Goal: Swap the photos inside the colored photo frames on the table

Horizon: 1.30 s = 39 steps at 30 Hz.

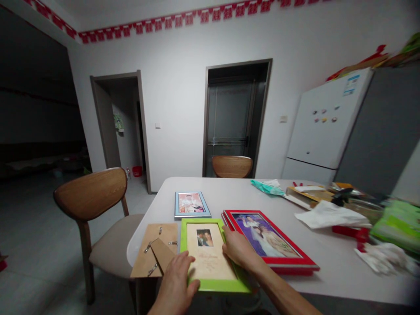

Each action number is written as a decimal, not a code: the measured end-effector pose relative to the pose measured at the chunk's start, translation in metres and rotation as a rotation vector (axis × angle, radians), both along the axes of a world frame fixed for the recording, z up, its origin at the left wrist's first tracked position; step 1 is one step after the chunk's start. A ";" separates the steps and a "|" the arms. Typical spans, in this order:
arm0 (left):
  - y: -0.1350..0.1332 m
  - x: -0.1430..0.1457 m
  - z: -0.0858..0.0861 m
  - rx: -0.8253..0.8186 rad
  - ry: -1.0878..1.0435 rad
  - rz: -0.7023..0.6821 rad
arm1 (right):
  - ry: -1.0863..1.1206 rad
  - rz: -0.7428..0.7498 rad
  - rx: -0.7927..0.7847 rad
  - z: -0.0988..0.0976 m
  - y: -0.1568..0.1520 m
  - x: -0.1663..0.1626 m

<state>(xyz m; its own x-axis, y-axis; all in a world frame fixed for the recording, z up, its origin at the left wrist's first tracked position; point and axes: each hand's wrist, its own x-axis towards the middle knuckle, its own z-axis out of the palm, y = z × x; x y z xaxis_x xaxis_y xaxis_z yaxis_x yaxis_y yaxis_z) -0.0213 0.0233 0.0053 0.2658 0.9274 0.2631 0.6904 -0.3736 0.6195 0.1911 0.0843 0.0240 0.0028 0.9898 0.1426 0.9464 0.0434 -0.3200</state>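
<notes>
in the head view, the green frame (pixel 213 285) lay face up at the near edge of the white table (pixel 226 197), a small photo (pixel 205 238) set in its pale sheet. the left hand (pixel 177 276), fingers parted, touched the frame's lower left side; whether it gripped, i could not tell. the right hand (pixel 239 247) held the right side with bent fingers. a brown backing board (pixel 160 232) lay just left, a blue frame (pixel 193 204) beyond, and a red frame (pixel 265 238) just right. a wooden chair (pixel 92 192) stood left of the table.
</notes>
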 end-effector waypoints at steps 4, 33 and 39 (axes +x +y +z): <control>0.000 0.004 0.004 -0.046 -0.037 -0.015 | 0.604 -0.067 0.014 0.008 0.000 0.003; 0.002 -0.051 -0.025 0.049 0.077 0.350 | 0.105 0.121 0.153 -0.024 -0.003 0.001; 0.002 -0.049 -0.028 0.165 0.167 0.293 | 0.132 0.112 0.162 -0.027 -0.009 -0.003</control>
<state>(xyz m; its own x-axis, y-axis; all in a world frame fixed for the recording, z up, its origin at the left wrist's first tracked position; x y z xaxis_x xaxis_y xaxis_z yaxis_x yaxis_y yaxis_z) -0.0703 0.0250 -0.0229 0.0474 0.9194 0.3906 0.8694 -0.2305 0.4370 0.1877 0.0756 -0.0029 -0.0764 0.9494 0.3047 0.8835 0.2061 -0.4207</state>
